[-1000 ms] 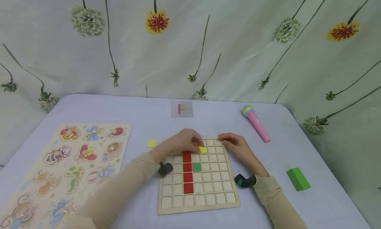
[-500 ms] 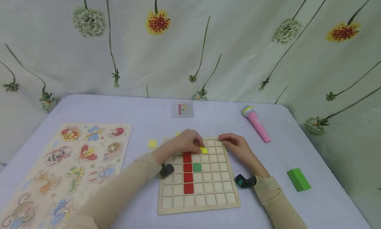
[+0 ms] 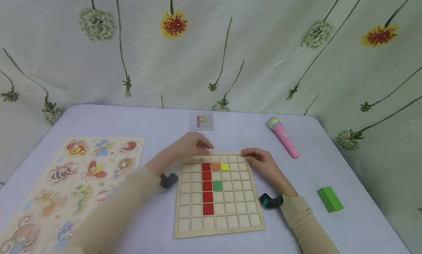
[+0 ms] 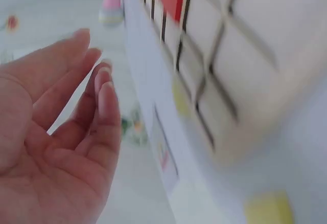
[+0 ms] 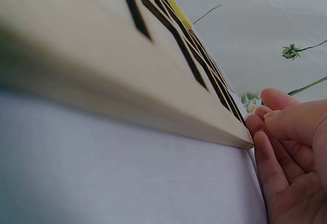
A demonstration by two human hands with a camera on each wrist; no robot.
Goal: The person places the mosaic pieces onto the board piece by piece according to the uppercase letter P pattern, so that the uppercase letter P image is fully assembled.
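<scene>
A wooden grid board (image 3: 192, 223) lies on the table. Red tiles fill a column, the topmost beside an orange tile (image 3: 215, 166) and a yellow piece (image 3: 225, 166) with one slanted or rounded corner. One green tile (image 3: 217, 185) sits lower. My left hand (image 3: 191, 144) hovers over the board's far edge, fingers loosely bent and nothing between them. Two loose yellow tiles, one near (image 4: 268, 208) and one farther off (image 4: 181, 97), show beside the board in the left wrist view; hand and forearm hide them from the head. My right hand (image 3: 263, 164) holds the board's far right corner with fingertips and thumb.
A small card with a coloured grid pattern (image 3: 202, 121) lies behind the board. To the right are a pink toy microphone (image 3: 285, 138) and a green block (image 3: 330, 199). A large insect puzzle board (image 3: 108, 158) covers the left side, partly under the left sleeve.
My left hand has let go of the yellow piece, now in its cell, and moved back and left past the far edge. The orange tile has come into sight. My right hand stays put.
</scene>
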